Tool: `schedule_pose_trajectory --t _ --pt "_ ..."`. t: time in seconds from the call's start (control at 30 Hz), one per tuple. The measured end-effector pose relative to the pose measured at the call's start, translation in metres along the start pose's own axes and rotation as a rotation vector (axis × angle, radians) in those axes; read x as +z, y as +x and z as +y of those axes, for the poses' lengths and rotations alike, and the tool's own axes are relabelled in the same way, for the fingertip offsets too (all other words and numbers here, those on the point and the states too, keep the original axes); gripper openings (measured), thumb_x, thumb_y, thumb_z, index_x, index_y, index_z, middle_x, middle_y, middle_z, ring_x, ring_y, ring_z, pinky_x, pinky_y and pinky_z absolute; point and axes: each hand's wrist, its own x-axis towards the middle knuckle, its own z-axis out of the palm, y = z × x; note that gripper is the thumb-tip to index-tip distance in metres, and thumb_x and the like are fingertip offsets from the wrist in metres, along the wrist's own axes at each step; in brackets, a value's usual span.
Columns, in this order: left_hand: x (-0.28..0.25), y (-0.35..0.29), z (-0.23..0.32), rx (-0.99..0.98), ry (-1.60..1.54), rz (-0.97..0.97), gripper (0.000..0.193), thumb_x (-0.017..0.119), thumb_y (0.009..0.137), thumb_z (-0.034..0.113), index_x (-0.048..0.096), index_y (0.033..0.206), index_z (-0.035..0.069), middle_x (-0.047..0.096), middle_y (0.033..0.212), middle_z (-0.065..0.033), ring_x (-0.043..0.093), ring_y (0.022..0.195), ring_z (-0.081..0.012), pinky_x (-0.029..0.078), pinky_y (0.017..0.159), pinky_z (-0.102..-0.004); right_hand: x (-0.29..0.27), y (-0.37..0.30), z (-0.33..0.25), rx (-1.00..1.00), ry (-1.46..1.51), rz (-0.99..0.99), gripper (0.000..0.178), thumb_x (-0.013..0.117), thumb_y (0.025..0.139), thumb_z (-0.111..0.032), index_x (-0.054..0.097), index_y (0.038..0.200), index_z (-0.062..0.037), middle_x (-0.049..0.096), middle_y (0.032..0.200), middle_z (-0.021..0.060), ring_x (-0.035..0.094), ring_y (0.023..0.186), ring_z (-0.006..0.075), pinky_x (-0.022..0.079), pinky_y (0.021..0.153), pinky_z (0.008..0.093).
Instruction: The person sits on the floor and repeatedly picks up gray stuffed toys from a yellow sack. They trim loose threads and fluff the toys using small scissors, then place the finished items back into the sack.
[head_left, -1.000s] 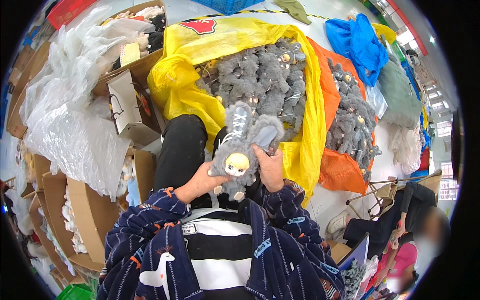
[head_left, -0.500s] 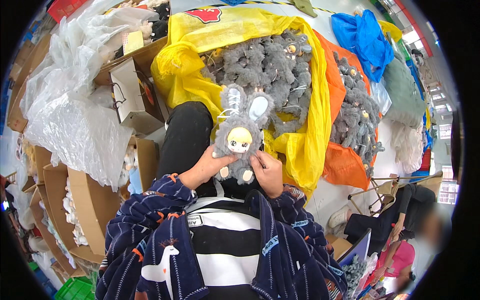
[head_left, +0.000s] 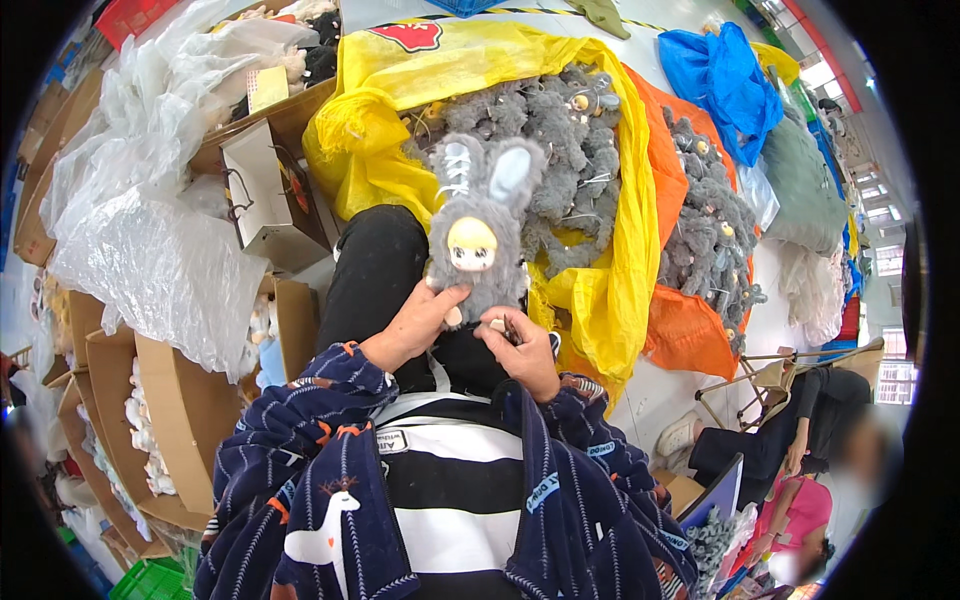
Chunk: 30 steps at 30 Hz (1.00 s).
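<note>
Plastic sheet: at the far left we see a clear, crumpled sheet (head_left: 150, 260) draped over several open cardboard boxes (head_left: 180, 430).
White bag: beside the sheet, a white bag (head_left: 255, 180) stands tilted, with a dark handle.
Left hand: we find the left hand (head_left: 415, 322) closed around the lower body of the grey toy, its thumb across the front and its other fingers mostly hidden.
Grey toy: we see the fluffy grey toy (head_left: 485, 222) held upright above the lap, its yellow-fringed face toward us, long ears raised, white lacing on one ear.
Right hand: the thumb and forefinger of the right hand (head_left: 522, 352) nearly meet, pinching a cream foot at the toy's lower edge; the remaining fingers curl in.
Yellow sack: behind the toy, the yellow sack (head_left: 632, 270) gapes around a heap of similar toys (head_left: 575, 170).
Orange sack: just beside it, the orange sack (head_left: 685, 330) holds more grey toys (head_left: 705, 250).
Far right: we see a blue bag (head_left: 720, 90) and a seated person in dark trousers (head_left: 735, 455).
</note>
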Motion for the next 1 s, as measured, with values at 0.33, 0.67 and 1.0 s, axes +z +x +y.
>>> schedule_pose_trajectory --t 0.33,0.67,1.0 --pt "0.005 0.003 0.028 0.138 -0.209 0.105 0.045 0.056 0.084 0.018 0.039 0.124 0.004 0.05 0.117 -0.0071 0.05 0.107 -0.0182 0.041 0.09 -0.0351 -0.008 -0.005 0.015 -0.709 -0.392 -0.077 0.021 0.063 0.076 -0.009 0.063 0.096 -0.0099 0.054 0.076 0.0067 0.055 0.052 0.0195 0.045 0.047 0.0291" --pt "0.016 0.003 0.018 0.263 0.208 0.062 0.047 0.066 0.075 0.008 0.045 0.117 0.002 0.055 0.108 -0.0082 0.053 0.099 -0.0169 0.042 0.088 -0.0319 0.003 -0.008 -0.024 0.321 0.418 0.116 0.05 0.064 0.075 -0.013 0.039 0.117 -0.0011 0.052 0.094 0.0054 0.048 0.06 0.0076 0.041 0.051 0.0193" --pt "0.01 0.014 0.015 0.022 0.02 0.317 0.041 0.051 0.089 0.029 0.045 0.119 0.002 0.054 0.112 -0.0072 0.053 0.1 -0.0178 0.044 0.085 -0.0321 -0.007 -0.002 -0.014 0.381 0.455 0.063 0.047 0.065 0.072 -0.012 0.043 0.113 -0.0042 0.05 0.091 0.0016 0.045 0.061 0.0036 0.036 0.048 0.0168"
